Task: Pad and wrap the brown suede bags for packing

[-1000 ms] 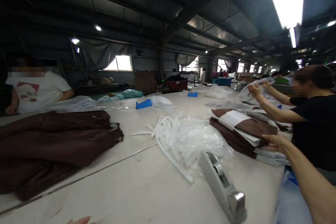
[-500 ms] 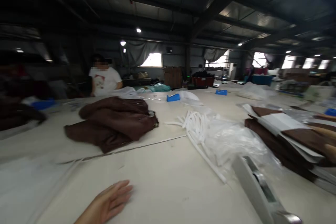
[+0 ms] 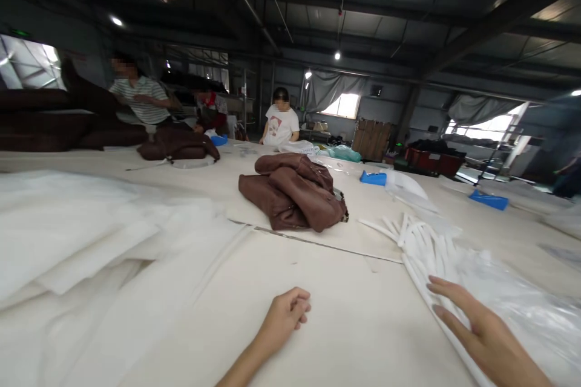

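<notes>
My left hand (image 3: 288,317) is over the pale table (image 3: 345,326), its fingers loosely curled in and nothing visible in them. Off to the right, my right hand (image 3: 485,329) is open, thumb and fingers apart, above the white strips (image 3: 426,248) and beside a heap of clear plastic bags (image 3: 512,281). Whether it touches the strips I cannot tell. Beyond my left hand lies a crumpled brown garment (image 3: 299,193), just past a seam in the tabletop.
White thin sheets (image 3: 91,236) cover the table's left side. Blue tape dispensers (image 3: 373,178) stand farther back. Another brown garment (image 3: 179,144) lies back left. A person in a white T-shirt (image 3: 280,125) and one in a striped shirt (image 3: 147,100) are across the table.
My view has swung left, so the brown garment and strips appear farther right. My right hand has come into view. My left hand's fingers have curled from being stretched out.
</notes>
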`<state>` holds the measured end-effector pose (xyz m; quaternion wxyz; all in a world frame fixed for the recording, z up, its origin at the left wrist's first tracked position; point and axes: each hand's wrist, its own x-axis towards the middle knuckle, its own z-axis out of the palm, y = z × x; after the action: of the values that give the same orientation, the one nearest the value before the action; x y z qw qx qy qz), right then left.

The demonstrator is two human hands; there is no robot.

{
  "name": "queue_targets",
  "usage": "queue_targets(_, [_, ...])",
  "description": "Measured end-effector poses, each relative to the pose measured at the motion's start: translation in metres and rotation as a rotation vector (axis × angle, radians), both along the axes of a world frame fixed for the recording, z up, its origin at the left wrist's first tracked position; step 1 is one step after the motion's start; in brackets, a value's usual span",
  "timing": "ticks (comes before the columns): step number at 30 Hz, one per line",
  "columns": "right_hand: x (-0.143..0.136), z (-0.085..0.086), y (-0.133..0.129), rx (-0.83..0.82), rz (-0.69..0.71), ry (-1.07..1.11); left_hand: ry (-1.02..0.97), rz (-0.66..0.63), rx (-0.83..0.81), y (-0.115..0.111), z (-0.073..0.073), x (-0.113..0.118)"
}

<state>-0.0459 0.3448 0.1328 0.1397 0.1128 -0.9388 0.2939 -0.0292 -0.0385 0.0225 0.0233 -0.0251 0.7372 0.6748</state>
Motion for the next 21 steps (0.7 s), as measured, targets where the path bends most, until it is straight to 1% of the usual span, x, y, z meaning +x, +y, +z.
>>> queue_targets(3, [-0.043,0.004,-0.071,0.023,0.136,-0.069,-0.035,0.010,0.057,-0.001,-0.009,-0.003])
queue_targets(6, [-0.089,0.013,-0.131,-0.025,0.225,-0.088,-0.071,0.027,0.131,0.000,-0.014,-0.005])
queue_targets(8, [-0.122,0.024,-0.170,-0.104,0.232,-0.073,-0.080,0.022,0.147,0.000,-0.017,-0.007])
queue_targets(10, [-0.156,0.036,-0.208,-0.192,0.205,-0.056,-0.083,0.015,0.139,0.001,-0.022,-0.008])
queue_targets(13, [-0.206,0.054,-0.261,-0.257,0.176,-0.035,-0.104,0.005,0.106,0.002,-0.031,-0.011])
queue_targets(15, [-0.237,0.064,-0.289,-0.268,0.161,-0.013,-0.121,-0.015,0.081,0.002,-0.037,-0.013])
queue_targets(17, [-0.266,0.071,-0.312,-0.264,0.138,0.013,-0.127,-0.039,0.051,0.002,-0.042,-0.015])
queue_targets(21, [-0.315,0.075,-0.343,-0.209,0.108,0.034,-0.129,-0.101,-0.055,0.002,-0.050,-0.018])
